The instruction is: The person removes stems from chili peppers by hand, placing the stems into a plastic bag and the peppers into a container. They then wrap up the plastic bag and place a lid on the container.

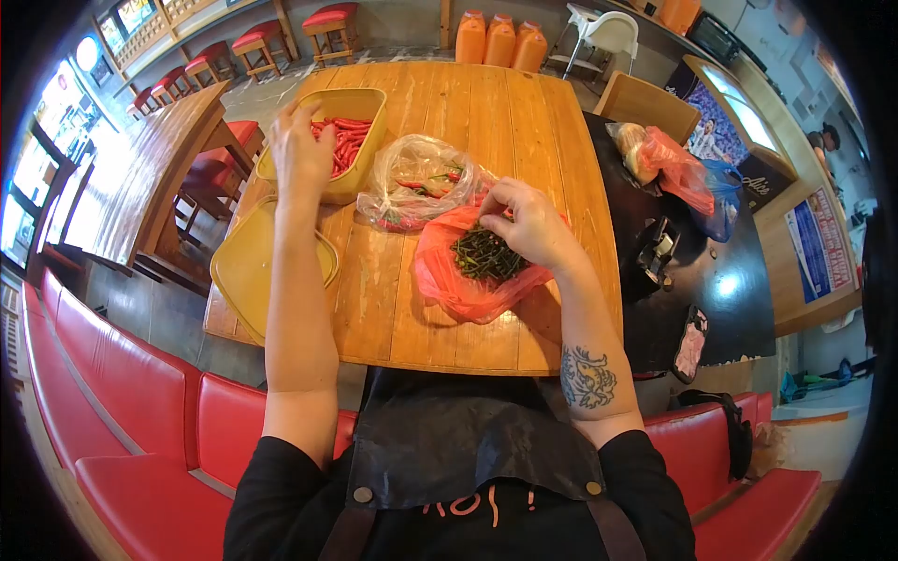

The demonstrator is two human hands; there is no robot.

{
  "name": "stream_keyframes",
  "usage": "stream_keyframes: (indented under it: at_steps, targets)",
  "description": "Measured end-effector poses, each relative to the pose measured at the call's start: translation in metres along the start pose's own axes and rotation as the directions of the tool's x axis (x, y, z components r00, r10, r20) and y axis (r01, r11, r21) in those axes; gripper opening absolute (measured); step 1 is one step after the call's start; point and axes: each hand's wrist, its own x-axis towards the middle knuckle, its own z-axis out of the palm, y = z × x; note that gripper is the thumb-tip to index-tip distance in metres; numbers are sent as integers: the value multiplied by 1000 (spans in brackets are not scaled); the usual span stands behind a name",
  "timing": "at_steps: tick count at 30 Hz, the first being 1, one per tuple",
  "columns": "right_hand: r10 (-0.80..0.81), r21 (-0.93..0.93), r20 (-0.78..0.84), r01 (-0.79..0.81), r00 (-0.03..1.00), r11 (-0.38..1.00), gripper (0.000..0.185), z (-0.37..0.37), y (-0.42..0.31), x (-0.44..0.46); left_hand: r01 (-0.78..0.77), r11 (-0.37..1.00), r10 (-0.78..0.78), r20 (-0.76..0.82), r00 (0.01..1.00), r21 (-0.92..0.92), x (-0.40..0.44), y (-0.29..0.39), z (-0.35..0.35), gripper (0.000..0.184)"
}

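Note:
My left hand (301, 154) is over the left side of a yellow plastic tub (372, 122), its fingers apart. Red chillies (348, 145) lie inside the tub. My right hand (526, 220) hovers over a red plastic bag (440, 271), thumb and fingers pinched together; what they hold, if anything, is hidden. Within that bag sits a heap of green chilli stems (486, 254). Between the tub and the red bag lies a clear plastic bag (412, 164) with a few red chillies showing in it.
A yellow lid (257, 271) rests at the left edge of the wooden table (486, 112). On the black table to the right are bags (678, 173), a dark object (658, 248) and a pink-patterned phone (690, 344). Red benches (131, 374) run along the near side.

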Motion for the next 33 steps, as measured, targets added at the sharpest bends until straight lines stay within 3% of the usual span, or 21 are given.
stream_keyframes:
  at_steps: [2, 4, 6, 8, 11, 16, 17, 18, 22, 25, 27, 28, 29, 31, 33]
  targets:
    - [-117, 34, -66, 119, 991, 992, 8, 3, 5, 0, -144, 966, 160, 56, 986, -214, -3, 23, -3, 18]
    - [-107, 28, -66, 109, 992, 994, 8, 3, 4, 0, 124, 843, 130, 423, 897, -523, -15, 49, 1, 18]
    - [-100, 24, -62, 101, 993, 995, 8, 4, 1, 1, 76, 773, 370, 545, 752, -630, -34, 69, 10, 19]
    - [-29, 77, -37, 32, 999, 997, 7, 4, -4, 0, -168, 786, 538, 524, 660, -595, -59, 73, 41, 23]
    - [-7, 81, 0, 7, 1000, 997, 8, 4, -6, 0, -223, 778, 569, 507, 647, -588, -68, 76, 48, 26]
    - [-60, 51, -19, 61, 998, 997, 9, 6, -2, 0, -237, 813, 546, 554, 628, -532, -61, 79, 40, 29]
    - [-86, 36, -27, 87, 996, 996, 9, 7, -2, 0, -227, 811, 533, 522, 666, -539, -63, 79, 42, 28]
    - [-86, 37, -23, 87, 996, 996, 9, 7, -3, 1, -217, 810, 517, 489, 702, -545, -64, 78, 43, 26]
    - [-30, 66, -4, 30, 1000, 997, 10, 5, -6, 1, -253, 834, 513, 518, 685, -491, -50, 71, 40, 21]
    - [-35, 63, -48, 38, 998, 997, 9, 6, -4, 1, -129, 848, 415, 492, 765, -515, -36, 71, 24, 18]
    - [-44, 49, -79, 48, 996, 998, 9, 6, -6, 1, 41, 868, 250, 508, 824, -494, -30, 71, 15, 20]
    - [-42, 83, -159, 56, 986, 995, 9, 5, -8, 1, 10, 861, 265, 465, 844, -509, -27, 66, 14, 20]
    - [-38, 115, -238, 67, 970, 991, 9, 5, -10, 2, 7, 859, 270, 465, 843, -511, -27, 65, 13, 20]
    - [-18, 147, -339, 72, 941, 987, 9, 7, -12, 5, 299, 730, 182, 596, 782, -615, -26, 68, 3, 16]
    - [5, 173, -436, 78, 900, 982, 8, 9, -14, 7, 306, 679, 231, 590, 773, -667, -29, 75, -1, 17]
